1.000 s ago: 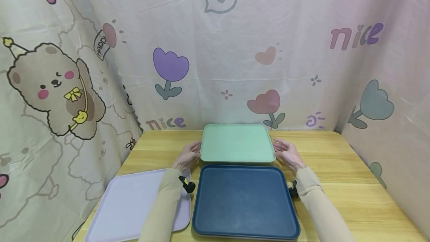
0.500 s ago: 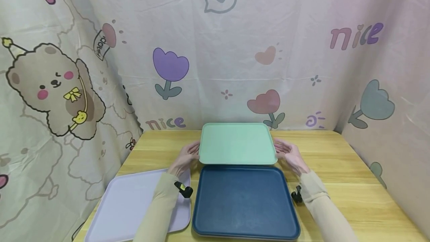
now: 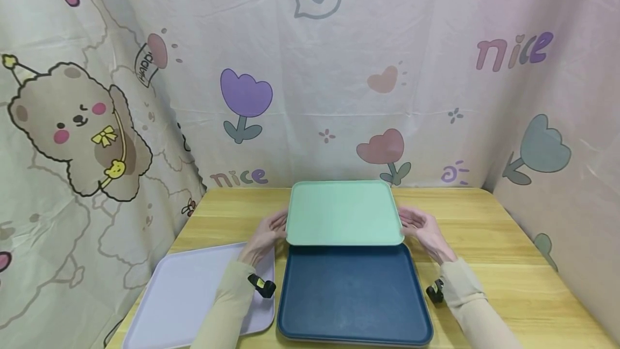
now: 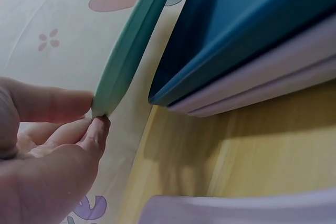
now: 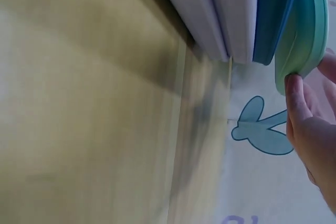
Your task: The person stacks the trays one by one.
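Observation:
A mint-green tray hangs between my two hands, its near edge overlapping the far rim of a dark blue tray in the head view. My left hand pinches its left edge, thumb on one face and fingertips on the other, as the left wrist view shows. On the opposite edge, my right hand pinches it the same way. The left wrist view has a gap between the green tray and the blue tray. Beneath the blue one, lilac trays are stacked on the table.
A separate lilac tray lies on the wooden table at the left, partly under my left forearm. A printed curtain rises behind the table and along both sides.
The green tray has risen and come toward me, now overlapping the blue tray's far rim. Both hands have moved back with it. The blue and lilac trays have stayed put.

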Demonstrator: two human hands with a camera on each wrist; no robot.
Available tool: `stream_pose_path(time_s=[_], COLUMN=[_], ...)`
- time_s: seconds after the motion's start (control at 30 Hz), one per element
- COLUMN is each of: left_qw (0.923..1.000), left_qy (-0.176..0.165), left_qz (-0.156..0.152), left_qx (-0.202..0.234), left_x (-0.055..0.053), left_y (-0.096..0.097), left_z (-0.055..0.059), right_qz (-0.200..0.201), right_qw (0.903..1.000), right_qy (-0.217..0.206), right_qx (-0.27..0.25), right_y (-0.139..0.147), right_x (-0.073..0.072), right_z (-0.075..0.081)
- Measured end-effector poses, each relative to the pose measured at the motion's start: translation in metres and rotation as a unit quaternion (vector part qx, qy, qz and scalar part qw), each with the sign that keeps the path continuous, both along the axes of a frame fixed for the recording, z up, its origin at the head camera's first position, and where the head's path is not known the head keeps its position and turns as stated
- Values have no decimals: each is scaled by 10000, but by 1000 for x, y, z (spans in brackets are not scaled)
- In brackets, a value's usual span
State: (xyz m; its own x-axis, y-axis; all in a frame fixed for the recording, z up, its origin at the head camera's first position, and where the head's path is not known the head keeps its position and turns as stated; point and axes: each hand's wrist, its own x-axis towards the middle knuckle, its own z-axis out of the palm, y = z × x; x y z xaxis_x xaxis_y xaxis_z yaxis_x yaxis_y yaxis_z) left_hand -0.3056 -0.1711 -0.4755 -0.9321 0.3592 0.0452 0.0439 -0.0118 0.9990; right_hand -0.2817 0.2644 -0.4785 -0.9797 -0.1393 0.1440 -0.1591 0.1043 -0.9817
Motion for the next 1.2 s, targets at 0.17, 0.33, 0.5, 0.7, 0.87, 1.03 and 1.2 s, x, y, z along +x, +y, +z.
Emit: stream_pose_path(time_s=[0.17,0.33,0.5,0.7,0.87,1.03,1.2], left_qw=[9999,9998,9998,9999,9997,9998,9994], left_qy=[51,17,-55,-94,-127,-97,-65], left_qz=[57,128,64,-64,5,-49,56], left_qx=[-129,-124,-161,-75,-186,-169,-329], left_x=[10,23,35,48,56,61,65], left_y=[1,0,-2,-6,-9,-12,-14], left_z=[1,2,-1,-5,-9,-11,-11], right_qz=[-30,-6,78,87,252,316,258], right_qw=[9999,9995,9992,9987,9990,9989,9983], right_qy=[74,207,278,283,303,291,149], right_qx=[150,220,291,419,197,206,500], right_y=[-1,0,2,5,9,12,14], right_x=[11,22,32,47,57,63,69], right_z=[0,-2,-5,-7,-9,-9,-8])
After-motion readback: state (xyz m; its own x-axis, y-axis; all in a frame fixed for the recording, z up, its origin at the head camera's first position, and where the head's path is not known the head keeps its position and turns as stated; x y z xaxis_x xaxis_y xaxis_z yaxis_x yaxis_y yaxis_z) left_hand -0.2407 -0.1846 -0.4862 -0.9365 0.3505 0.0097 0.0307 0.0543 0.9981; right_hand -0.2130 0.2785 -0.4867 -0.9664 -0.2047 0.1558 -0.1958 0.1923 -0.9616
